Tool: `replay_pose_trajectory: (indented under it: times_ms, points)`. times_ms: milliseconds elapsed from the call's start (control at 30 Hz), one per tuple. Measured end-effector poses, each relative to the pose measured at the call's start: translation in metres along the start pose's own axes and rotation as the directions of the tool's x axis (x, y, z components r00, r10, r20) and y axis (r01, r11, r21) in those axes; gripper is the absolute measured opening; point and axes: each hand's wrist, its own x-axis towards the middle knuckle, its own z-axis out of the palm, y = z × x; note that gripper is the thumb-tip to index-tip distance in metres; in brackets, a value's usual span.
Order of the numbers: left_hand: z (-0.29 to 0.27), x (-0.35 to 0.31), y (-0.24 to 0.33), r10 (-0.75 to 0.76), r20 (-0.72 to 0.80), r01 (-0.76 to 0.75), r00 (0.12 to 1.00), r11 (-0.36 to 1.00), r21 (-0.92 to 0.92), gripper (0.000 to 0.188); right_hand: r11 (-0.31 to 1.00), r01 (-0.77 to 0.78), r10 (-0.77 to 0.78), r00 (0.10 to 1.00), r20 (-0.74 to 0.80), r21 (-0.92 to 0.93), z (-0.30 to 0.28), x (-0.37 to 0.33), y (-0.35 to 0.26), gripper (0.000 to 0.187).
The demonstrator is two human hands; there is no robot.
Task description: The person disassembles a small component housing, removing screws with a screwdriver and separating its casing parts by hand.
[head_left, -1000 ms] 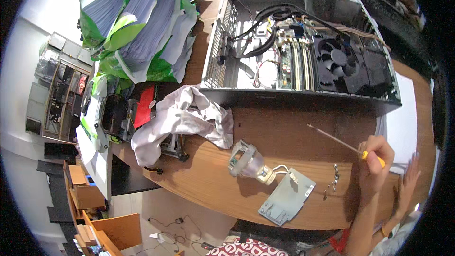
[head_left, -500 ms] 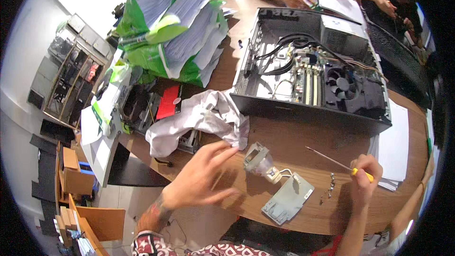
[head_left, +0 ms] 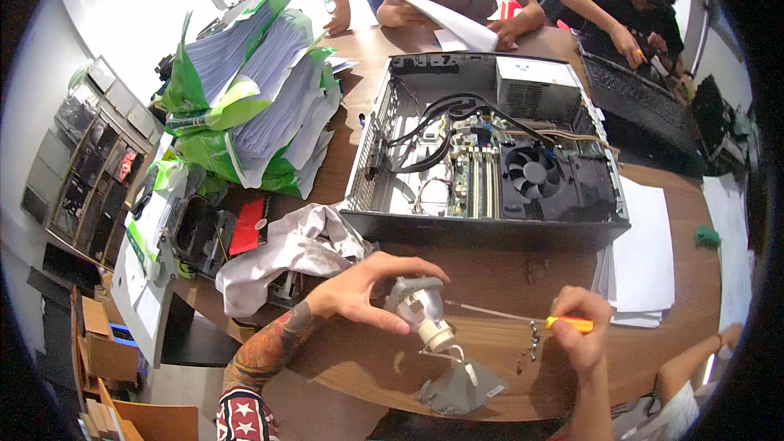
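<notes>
My left hand [head_left: 353,290] is curved around the reflector end of a projector lamp [head_left: 427,315], thumb and fingers on either side of it. White wires run from the lamp's ceramic base to a grey plate [head_left: 464,386] near the table's front edge. In my right hand [head_left: 584,333] is a screwdriver with a yellow-orange handle [head_left: 572,324]. Its thin shaft points left, and the tip is close to the lamp's side; whether they touch I cannot tell. Several small screws [head_left: 533,343] lie on the wood between the lamp and my right hand.
Beyond my hands stands an open computer case [head_left: 482,233] with a fan and cables. To its left are a crumpled pale cloth [head_left: 286,255] and a tall paper stack [head_left: 253,106] in green wrapping. White sheets [head_left: 645,261] lie right. Other people sit or stand across the table.
My left hand, open beside the lamp before, now grips it. The screwdriver tip has come down and left to the lamp. The head view has shifted, showing more of the people opposite.
</notes>
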Motion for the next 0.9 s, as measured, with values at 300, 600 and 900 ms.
replay_pose_trajectory:
  times_ms: [300,600,900]
  points:
    - [0.003,0.002,-0.012,0.085,0.067,-0.089,0.994,0.994,0.057,0.074,0.997,-0.012,0.015,0.999,0.04,-0.073,0.008,0.001,-0.001,0.018]
    - [0.005,0.004,-0.021,0.184,0.062,-0.19,0.981,0.975,0.119,0.058,0.987,0.022,-0.019,1.0,0.024,-0.157,0.009,-0.001,0.006,0.02]
    - [0.008,0.003,-0.021,0.123,0.047,-0.13,0.991,0.975,0.178,0.056,0.975,0.081,-0.08,0.997,0.014,-0.206,0.014,0.001,0.004,0.019]
